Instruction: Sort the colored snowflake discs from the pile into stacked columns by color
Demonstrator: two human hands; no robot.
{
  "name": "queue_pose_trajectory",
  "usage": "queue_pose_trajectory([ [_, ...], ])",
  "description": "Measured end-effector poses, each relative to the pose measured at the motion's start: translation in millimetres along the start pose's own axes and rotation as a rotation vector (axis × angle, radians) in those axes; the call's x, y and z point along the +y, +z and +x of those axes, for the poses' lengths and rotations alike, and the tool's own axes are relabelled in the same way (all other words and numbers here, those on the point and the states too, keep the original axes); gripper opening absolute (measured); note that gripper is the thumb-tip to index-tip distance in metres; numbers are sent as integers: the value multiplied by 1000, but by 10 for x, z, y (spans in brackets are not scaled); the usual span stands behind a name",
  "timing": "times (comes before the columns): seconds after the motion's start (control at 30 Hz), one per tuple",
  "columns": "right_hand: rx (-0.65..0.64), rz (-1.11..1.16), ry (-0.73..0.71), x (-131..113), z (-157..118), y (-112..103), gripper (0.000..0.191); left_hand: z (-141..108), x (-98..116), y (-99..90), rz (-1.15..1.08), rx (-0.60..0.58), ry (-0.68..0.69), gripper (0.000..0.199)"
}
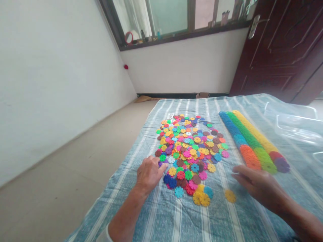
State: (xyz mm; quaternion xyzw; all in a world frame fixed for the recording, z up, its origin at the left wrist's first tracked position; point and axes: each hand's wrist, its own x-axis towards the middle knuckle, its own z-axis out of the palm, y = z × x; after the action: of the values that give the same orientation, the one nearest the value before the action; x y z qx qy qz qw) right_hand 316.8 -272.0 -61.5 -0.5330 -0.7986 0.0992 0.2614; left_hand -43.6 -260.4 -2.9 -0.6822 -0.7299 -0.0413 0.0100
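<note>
A heap of multicoloured plastic snowflake discs (188, 153) lies spread on the striped cloth (156, 208). At its left edge, my left hand (149, 173) has curled fingers, and its thumb and forefinger close around a purple snowflake disc (163, 163). My right hand (257, 183) hovers over the cloth right of the heap, slightly blurred, its thumb and forefinger a little apart with no disc visible between them. A lone yellow disc (230, 196) lies just left of and below it. Beyond this hand are overlapping discs sorted by colour into long rows: blue to orange (237, 139), green (248, 141) and yellow to purple (262, 137).
Clear plastic containers (297, 126) stand at the right of the cloth. A white wall (63, 77) and tiled floor (83, 168) lie to the left. Behind are a window sill with small items (176, 35) and a dark red door (282, 50).
</note>
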Motion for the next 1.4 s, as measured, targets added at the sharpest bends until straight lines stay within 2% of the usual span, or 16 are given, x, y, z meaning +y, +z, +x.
queue_pose_trajectory([
  [0.1,3,4,-4,-31,14,-17,28,32,30,31,-35,-1,16,22],
  [0.3,14,33,-20,-102,48,-37,28,109,29,32,-311,31,-101,13],
  [0.37,6,59,-25,-145,58,-30,26,121,27,18,-401,90,-90,17],
  [0.47,-11,117,-47,-241,74,0,24,117,107,-20,-533,150,-4,20],
  [0.57,-15,166,-69,-360,97,51,21,79,338,-59,-664,104,154,17],
  [0.73,-8,254,-74,-509,154,100,20,-24,888,-55,-856,-64,397,18],
  [0.83,19,336,-51,-555,188,77,17,-57,1142,-16,-929,-118,499,21],
  [0.97,48,379,-53,-570,220,4,14,-59,1321,45,-977,-117,553,19],
  [1.07,36,356,-51,-499,242,-132,17,-31,1356,70,-943,-97,574,19],
  [1.17,64,306,34,-282,254,-392,20,73,1310,75,-829,-5,616,19],
  [1.27,207,170,261,60,224,-727,20,283,1214,95,-723,120,662,22],
  [1.33,234,12,440,278,178,-929,19,442,1159,132,-657,212,680,20],
  [1.4,198,-152,567,430,134,-1069,18,563,1126,183,-590,300,721,21],
])
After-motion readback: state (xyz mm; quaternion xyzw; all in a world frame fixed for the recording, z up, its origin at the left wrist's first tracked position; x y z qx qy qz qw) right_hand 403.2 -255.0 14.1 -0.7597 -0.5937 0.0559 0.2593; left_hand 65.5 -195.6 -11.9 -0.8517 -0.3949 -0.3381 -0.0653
